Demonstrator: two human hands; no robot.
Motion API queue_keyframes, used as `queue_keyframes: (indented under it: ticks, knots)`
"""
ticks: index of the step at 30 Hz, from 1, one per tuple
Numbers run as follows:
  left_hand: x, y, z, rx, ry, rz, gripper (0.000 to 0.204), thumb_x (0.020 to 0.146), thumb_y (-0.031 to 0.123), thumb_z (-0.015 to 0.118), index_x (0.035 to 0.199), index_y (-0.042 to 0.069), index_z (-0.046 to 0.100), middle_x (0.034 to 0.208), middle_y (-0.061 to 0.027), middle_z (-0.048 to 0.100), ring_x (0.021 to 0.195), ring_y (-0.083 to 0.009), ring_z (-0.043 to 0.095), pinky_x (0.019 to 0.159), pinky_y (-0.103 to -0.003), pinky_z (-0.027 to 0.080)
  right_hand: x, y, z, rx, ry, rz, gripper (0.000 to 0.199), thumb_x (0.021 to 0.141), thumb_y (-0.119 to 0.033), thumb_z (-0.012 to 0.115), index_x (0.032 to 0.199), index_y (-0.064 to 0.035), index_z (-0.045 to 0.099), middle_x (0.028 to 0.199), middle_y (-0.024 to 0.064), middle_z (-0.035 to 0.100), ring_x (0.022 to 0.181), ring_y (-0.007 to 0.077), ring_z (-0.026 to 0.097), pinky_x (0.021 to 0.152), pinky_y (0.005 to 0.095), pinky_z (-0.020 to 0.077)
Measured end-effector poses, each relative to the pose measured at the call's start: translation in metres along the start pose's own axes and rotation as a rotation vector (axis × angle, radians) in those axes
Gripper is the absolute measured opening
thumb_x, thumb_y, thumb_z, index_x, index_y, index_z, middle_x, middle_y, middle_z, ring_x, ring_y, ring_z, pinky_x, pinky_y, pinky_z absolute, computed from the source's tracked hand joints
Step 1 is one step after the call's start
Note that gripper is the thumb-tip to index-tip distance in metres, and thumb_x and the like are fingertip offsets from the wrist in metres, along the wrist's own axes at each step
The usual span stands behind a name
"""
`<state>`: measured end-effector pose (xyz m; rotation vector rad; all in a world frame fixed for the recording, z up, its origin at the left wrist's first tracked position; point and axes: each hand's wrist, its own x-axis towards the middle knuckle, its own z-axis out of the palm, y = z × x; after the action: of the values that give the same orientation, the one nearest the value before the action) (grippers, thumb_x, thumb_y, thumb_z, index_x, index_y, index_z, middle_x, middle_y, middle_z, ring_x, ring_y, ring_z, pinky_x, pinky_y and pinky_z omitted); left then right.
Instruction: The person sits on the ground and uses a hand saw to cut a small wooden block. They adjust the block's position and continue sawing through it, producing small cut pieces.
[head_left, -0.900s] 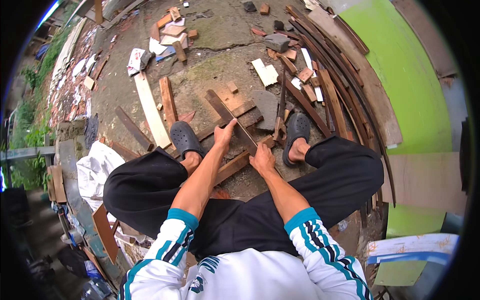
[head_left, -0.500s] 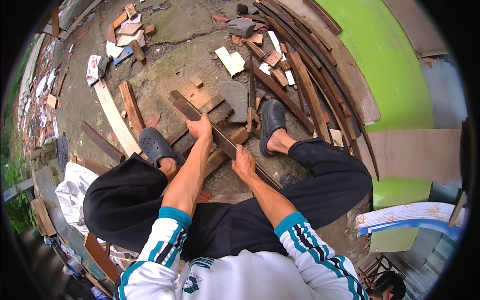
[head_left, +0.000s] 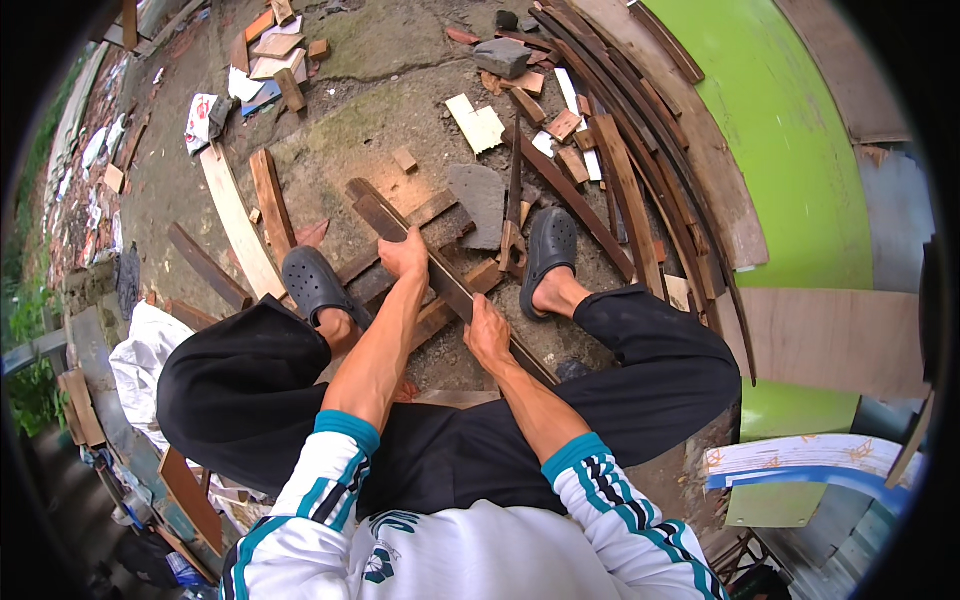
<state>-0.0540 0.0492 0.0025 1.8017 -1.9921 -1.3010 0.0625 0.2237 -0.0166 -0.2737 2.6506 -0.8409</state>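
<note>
A long dark wooden plank (head_left: 448, 285) slants between my feet, its far end up and to the left, its near end by my right thigh. My left hand (head_left: 405, 255) is wrapped round it toward the far end. Closer to me, my right hand (head_left: 488, 332) grips the same plank, fingers closed. A lighter line runs along its length; whether it is one piece or two laid together I cannot tell. Below it lie crossed wooden blocks (head_left: 440, 318). Beside my right foot a handsaw (head_left: 513, 240) with a wooden handle rests on the ground.
Dark clogs (head_left: 550, 255) are on my feet, either side of the plank. A flat grey stone (head_left: 477, 205) lies beyond, near sawdust and a small wood block (head_left: 404, 160). Long dark boards (head_left: 640, 120) line the right, beside a green panel (head_left: 780, 150). A pale board (head_left: 240, 220) lies left.
The whole view has shifted slightly. Both hands keep their hold on the plank, with little visible movement along it.
</note>
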Motion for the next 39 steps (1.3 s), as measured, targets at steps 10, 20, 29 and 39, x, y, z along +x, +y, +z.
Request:
queue_keyframes:
  ticks: [10, 20, 29, 39]
  knots:
    - [0.004, -0.003, 0.003, 0.070, 0.058, 0.037, 0.050, 0.072, 0.029, 0.081, 0.110, 0.000, 0.065, 0.106, -0.0231, 0.073, 0.102, -0.0422, 0.069, 0.092, -0.049, 0.052, 0.000, -0.008, -0.003, -0.044, -0.046, 0.070, 0.052, 0.079, -0.003, 0.075, 0.124, 0.0011, 0.049, 0.119, 0.0238, 0.065, 0.110, 0.0406, 0.066, 0.092, 0.0462, 0.0559]
    - [0.002, 0.000, -0.002, 0.054, 0.033, 0.036, 0.051, 0.073, 0.030, 0.081, 0.111, 0.000, 0.065, 0.105, -0.0243, 0.072, 0.103, -0.0443, 0.068, 0.092, -0.050, 0.052, 0.003, -0.006, 0.001, -0.047, -0.057, 0.090, 0.067, 0.078, -0.008, 0.077, 0.137, 0.0012, 0.045, 0.109, 0.0291, 0.068, 0.098, 0.0477, 0.067, 0.085, 0.0529, 0.0549]
    - [0.000, -0.003, -0.011, 0.061, -0.127, 0.071, 0.072, 0.073, 0.035, 0.080, 0.130, -0.004, 0.057, 0.115, -0.0262, 0.070, 0.110, -0.0439, 0.066, 0.097, -0.050, 0.050, 0.003, -0.006, -0.001, -0.069, -0.083, 0.144, 0.066, 0.079, -0.011, 0.077, 0.136, 0.0002, 0.047, 0.111, 0.0293, 0.069, 0.100, 0.0466, 0.068, 0.087, 0.0511, 0.0550]
    - [0.043, 0.004, -0.048, 0.057, -0.529, 0.104, 0.075, 0.079, 0.058, 0.080, 0.105, -0.012, 0.069, 0.098, -0.0186, 0.071, 0.088, -0.0274, 0.068, 0.076, -0.039, 0.054, 0.009, -0.011, -0.002, -0.053, -0.089, 0.171, 0.063, 0.078, -0.011, 0.078, 0.134, -0.0008, 0.051, 0.112, 0.0269, 0.070, 0.102, 0.0456, 0.068, 0.088, 0.0514, 0.0543]
